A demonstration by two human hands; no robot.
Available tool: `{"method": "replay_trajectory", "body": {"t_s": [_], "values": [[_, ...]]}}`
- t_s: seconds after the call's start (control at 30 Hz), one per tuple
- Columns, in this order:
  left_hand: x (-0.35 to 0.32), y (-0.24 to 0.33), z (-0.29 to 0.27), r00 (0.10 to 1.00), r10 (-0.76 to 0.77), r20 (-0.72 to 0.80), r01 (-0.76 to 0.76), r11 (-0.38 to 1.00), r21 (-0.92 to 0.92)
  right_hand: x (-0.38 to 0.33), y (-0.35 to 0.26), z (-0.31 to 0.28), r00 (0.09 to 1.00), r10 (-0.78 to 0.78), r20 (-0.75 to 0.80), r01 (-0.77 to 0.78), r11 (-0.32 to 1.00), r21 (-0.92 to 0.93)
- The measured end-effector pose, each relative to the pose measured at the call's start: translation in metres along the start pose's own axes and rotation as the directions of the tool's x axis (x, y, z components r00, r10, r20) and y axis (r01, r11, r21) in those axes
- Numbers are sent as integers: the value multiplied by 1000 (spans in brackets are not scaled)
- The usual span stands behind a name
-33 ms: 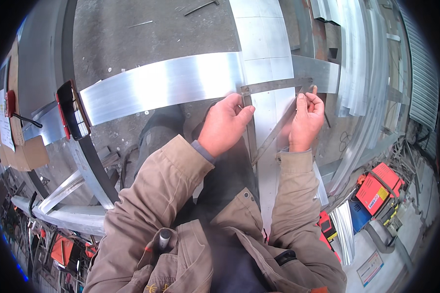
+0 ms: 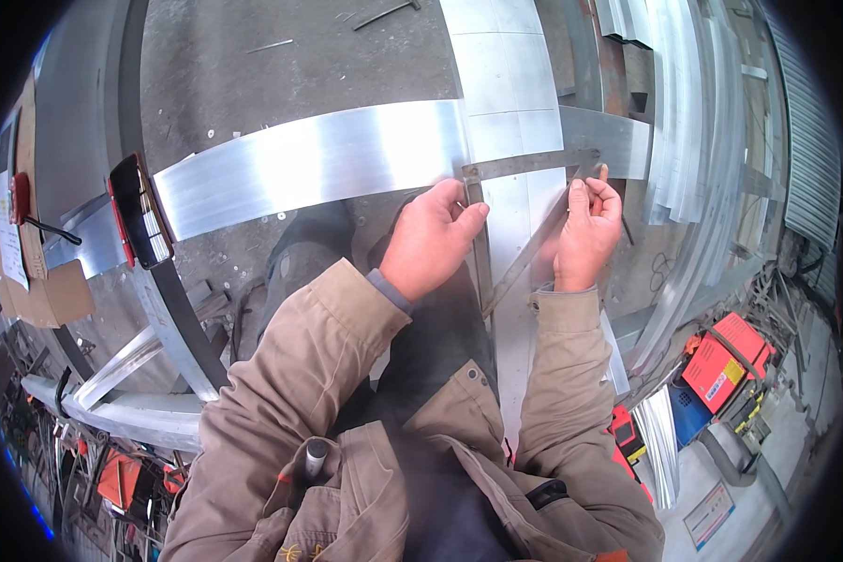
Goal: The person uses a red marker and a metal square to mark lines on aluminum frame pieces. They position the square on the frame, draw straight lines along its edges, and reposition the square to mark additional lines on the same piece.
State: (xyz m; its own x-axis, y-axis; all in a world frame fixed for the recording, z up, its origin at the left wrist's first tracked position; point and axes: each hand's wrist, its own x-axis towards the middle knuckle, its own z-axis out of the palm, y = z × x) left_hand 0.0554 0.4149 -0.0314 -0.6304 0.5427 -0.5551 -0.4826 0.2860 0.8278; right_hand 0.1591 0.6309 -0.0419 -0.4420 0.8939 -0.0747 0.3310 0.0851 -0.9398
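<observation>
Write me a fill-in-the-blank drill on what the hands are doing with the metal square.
1. The left hand and right hand both hold a metal ____.
2. The square lies across a shiny aluminium ____.
3. The jacket sleeves are ____ in colour.

Missing words: square; strip; tan

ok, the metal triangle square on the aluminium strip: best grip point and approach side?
Judging by its pose, grip the triangle square on its upright leg and its sloping edge, coming from the person's near side. The left hand already pinches the upright leg and the right hand the slope's top, leaving the top leg flat on the aluminium strip.
</observation>
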Motion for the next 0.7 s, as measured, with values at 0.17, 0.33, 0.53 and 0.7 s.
{"method": "replay_trajectory", "body": {"t_s": [0.17,0.33,0.53,0.7], "values": [[1,-1,-2,1000,8,24,-10,999,46,-1,0,1,1000,0,-1,0,1000,31],[0,3,-1,1000,-4,-9,5,1000,18,-2,-3,2,1000,5,-4,-5,1000,1],[2,-3,-1,1000,3,14,-4,1000,28,-2,-7,4,1000,16,-7,-16,1000,-4],[3,-3,-2,998,27,54,-30,998,52,2,-11,-3,986,-141,-86,135,988,-75]]}}
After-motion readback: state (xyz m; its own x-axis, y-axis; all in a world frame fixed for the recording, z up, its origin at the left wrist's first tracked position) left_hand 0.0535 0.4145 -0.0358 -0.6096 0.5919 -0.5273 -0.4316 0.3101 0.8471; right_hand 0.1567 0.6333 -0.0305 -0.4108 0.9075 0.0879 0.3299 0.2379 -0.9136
